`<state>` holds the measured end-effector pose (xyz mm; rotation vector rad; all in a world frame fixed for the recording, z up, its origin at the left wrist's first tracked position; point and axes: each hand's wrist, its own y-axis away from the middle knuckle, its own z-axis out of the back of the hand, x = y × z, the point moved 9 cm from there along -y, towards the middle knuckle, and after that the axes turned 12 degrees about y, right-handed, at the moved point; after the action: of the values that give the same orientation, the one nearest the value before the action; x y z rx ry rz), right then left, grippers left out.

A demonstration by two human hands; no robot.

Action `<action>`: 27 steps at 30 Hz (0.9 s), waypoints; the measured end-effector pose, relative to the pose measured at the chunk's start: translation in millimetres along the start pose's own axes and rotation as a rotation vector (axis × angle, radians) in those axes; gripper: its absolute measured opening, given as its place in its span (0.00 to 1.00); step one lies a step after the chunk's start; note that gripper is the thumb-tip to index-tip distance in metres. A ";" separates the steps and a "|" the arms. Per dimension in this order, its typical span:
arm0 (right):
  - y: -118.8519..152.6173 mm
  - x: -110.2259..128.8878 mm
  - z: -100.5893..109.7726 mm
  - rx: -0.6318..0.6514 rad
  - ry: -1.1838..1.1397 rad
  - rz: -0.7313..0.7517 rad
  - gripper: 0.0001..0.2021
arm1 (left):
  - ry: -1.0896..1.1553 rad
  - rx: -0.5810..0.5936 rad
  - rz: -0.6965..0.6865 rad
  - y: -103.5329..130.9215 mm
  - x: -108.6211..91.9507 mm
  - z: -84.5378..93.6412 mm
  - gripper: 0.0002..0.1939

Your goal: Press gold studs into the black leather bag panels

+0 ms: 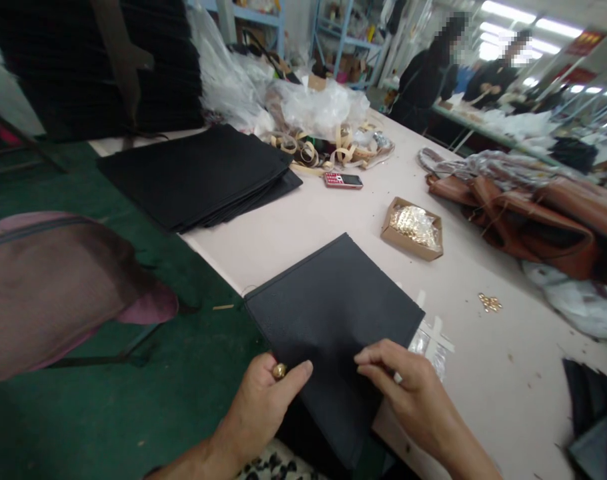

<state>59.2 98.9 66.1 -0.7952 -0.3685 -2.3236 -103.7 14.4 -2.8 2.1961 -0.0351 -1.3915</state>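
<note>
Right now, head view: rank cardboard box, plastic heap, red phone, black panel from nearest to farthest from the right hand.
1. Black panel: overlapped by the right hand; contact unclear.
2. Cardboard box: ahead, on the table.
3. Red phone: beyond the box, to its left.
4. Plastic heap: behind the phone.

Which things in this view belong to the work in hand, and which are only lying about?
Probably belonging:
black panel, held in the left hand
stack of black panels
perhaps boxed gold-coloured pieces

Seemingly lying about:
red phone
brown goods
clear plastic
</note>
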 end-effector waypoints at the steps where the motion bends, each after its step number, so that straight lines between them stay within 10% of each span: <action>1: -6.8 -7.4 1.3 -0.026 -0.053 -0.072 0.06 | 0.030 0.012 0.003 -0.8 -3.6 -4.7 0.11; 9: -50.3 -34.5 -27.2 0.113 -0.613 -0.402 0.15 | 0.318 0.078 0.076 -12.2 -7.5 -21.2 0.16; 27: -54.8 -29.7 -38.8 0.188 -0.571 -0.416 0.13 | 0.231 0.115 0.170 -20.1 5.0 -20.7 0.15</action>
<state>24.0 137.3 14.4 -1.3875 -1.0705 -2.3366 -88.9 38.9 -9.2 2.3736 -0.2181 -1.0614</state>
